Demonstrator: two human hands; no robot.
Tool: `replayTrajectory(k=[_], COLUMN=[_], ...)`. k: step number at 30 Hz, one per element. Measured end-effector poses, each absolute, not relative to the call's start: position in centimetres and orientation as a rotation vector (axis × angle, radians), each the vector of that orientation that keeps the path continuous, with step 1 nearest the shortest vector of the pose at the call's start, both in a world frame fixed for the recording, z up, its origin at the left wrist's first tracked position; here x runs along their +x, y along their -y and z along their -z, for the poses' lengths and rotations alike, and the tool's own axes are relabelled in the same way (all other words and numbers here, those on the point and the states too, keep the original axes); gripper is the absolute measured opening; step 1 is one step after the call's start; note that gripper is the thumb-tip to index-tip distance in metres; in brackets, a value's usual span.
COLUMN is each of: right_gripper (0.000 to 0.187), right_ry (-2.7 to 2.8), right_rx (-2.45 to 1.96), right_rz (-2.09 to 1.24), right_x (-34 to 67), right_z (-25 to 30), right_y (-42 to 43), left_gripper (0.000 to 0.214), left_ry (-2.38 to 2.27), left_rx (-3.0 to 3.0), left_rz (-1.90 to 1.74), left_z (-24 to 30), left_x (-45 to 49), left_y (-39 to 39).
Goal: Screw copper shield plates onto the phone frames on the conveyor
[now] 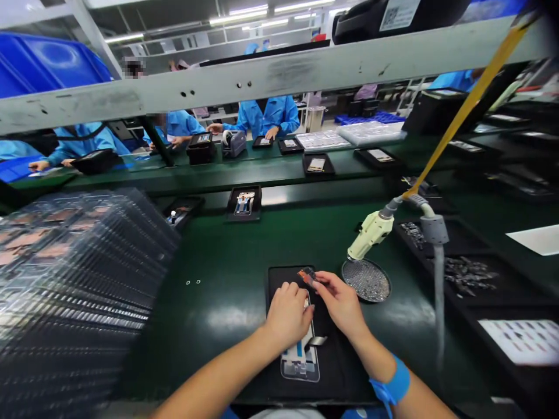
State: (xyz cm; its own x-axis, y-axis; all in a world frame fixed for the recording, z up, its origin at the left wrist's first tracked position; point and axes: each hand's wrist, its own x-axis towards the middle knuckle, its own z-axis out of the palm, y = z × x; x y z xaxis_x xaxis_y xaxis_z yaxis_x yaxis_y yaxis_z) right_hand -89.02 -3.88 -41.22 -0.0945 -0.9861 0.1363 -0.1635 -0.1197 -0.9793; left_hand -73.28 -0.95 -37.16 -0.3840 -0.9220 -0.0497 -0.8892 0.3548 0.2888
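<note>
Passing a stack of clear trays [74, 279] at the left of the green surface [218, 291], then reaching the black tray [340, 366] at centre, phone frame [299, 361] lying inside. Pressing on it with the left hand [288, 314], fingers curled, grip or mere pressure impossible to tell; pinching a small orange part [307, 275] in the right hand [343, 302] over the frame's top end. Seemingly fitting that part, calling for fine alignment. Further right, a screw dish [365, 280] under a hanging screwdriver [371, 233]; beyond, co-workers in blue coats [266, 116].

the green bench [218, 291] carries a black tray [336, 361] at its near edge and a round dish [343, 280] of screws just right of it. a stack of clear trays [74, 291] lies at left, two small trays [243, 203] further back, and a white sheet [535, 240] far right.
</note>
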Motion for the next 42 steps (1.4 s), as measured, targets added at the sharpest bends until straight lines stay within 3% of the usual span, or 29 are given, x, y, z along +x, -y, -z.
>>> replayTrajectory(k=[12,19,42], right_gripper=[0.043,0.020,0.018], right_ry=[-1.333,-1.263,-1.104], right_rx=[-1.346,-1.712,-2.237], right_rz=[1.288,1.088,1.025], right_x=[-89.7,-89.5,-88.4], right_z=[40.7,39.4,39.8], right_y=[3.3,2.6,2.4], left_gripper=[0.018,0.012,0.007], left_ry=[2.445,2.406,2.281], left_rx=[1.640,1.206,0.843], left_rz=[0.462,0.519,0.496], left_z=[37.3,38.0,38.0], left_x=[-74.5,-69.8,-67.1], left_y=[1.1,-2.3,-4.2])
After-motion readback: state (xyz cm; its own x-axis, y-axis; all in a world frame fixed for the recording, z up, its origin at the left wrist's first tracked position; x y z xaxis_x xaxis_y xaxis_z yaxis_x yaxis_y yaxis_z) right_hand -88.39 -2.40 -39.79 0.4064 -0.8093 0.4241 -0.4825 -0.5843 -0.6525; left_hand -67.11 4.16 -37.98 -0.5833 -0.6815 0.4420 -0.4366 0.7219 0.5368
